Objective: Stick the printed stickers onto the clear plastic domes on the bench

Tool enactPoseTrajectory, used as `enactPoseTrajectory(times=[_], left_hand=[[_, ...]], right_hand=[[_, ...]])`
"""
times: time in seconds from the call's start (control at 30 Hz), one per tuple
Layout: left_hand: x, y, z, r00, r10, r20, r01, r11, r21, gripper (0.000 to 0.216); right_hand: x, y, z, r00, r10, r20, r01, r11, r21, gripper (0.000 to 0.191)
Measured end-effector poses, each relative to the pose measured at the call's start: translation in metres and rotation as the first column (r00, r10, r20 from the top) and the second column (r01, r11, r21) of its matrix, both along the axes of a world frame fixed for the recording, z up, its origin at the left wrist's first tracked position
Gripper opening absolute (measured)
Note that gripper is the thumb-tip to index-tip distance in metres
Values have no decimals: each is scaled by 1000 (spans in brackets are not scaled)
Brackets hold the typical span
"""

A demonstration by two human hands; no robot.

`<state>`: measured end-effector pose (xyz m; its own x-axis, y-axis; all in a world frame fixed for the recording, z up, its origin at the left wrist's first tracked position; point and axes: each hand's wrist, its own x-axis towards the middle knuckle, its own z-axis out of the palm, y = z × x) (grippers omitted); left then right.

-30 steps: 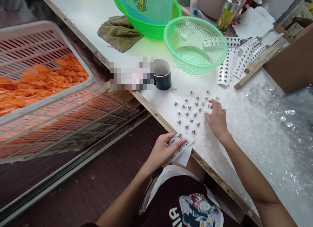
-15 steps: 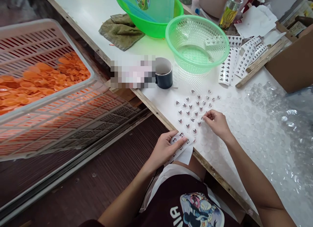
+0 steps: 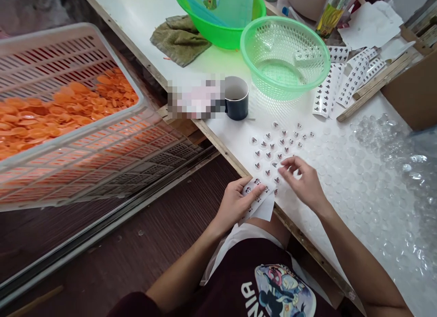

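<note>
My left hand point(image 3: 235, 201) is closed on a white sticker sheet point(image 3: 256, 194) printed with small dark figures, thumb on top, at the table's edge. Over the table my right hand point(image 3: 303, 183) hovers with bent fingers, thumb and index tips a little apart; I see nothing between them. Below and beside those fingertips lie several clear round discs point(image 3: 268, 155), each bearing one small dark figure sticker. Plain clear discs point(image 3: 341, 171) spread across the table to the right of my right hand. The right hand covers a few of the stickered discs.
A dark mug point(image 3: 237, 105) stands near the edge, beside a blurred patch. Behind are a green perforated basket point(image 3: 290, 87), a green basin point(image 3: 232, 37), a brown cloth point(image 3: 180, 39) and more sticker sheets point(image 3: 324, 92). A crate point(image 3: 119, 126) of orange pieces is left; a cardboard box point(image 3: 414, 96) right.
My right hand's pinched thumb and index have come apart, and the hand has shifted slightly toward the near stickered discs. My left hand keeps the sheet. The whole view has shifted a little.
</note>
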<state>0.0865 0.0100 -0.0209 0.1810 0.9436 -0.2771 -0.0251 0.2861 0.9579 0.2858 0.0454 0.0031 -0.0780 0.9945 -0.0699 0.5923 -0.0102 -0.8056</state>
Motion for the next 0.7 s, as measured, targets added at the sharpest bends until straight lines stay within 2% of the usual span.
enactPoseTrajectory(times=[0.07,0.13,0.23,0.37,0.43,0.53,0.7], left_hand=[[3,-3,-1,999,51,4,-51,999,-7,45],[6,-5,-2,998,64,-12,-64,998,2,47],[7,-5,-3,998,54,-19,-53,997,52,42],[8,-3,0,997,69,20,-70,992,106,30],[9,-3,0,997,77,12,-77,992,103,26],[11,-4,-1,994,106,10,-107,990,88,24],[11,-5,-4,991,136,12,-136,987,81,24]], right_hand=[[-8,-16,5,983,74,-165,-91,991,-94,26],[-13,-27,5,969,61,-241,-97,985,-142,23],[-13,-32,2,963,7,-270,-58,982,-181,20],[-9,-33,3,966,20,-258,-70,980,-186,16],[-10,-35,5,975,19,-223,-50,989,-138,13],[-12,-40,6,994,38,-103,-38,999,9,8],[-13,-46,3,994,89,61,-102,959,265,5]])
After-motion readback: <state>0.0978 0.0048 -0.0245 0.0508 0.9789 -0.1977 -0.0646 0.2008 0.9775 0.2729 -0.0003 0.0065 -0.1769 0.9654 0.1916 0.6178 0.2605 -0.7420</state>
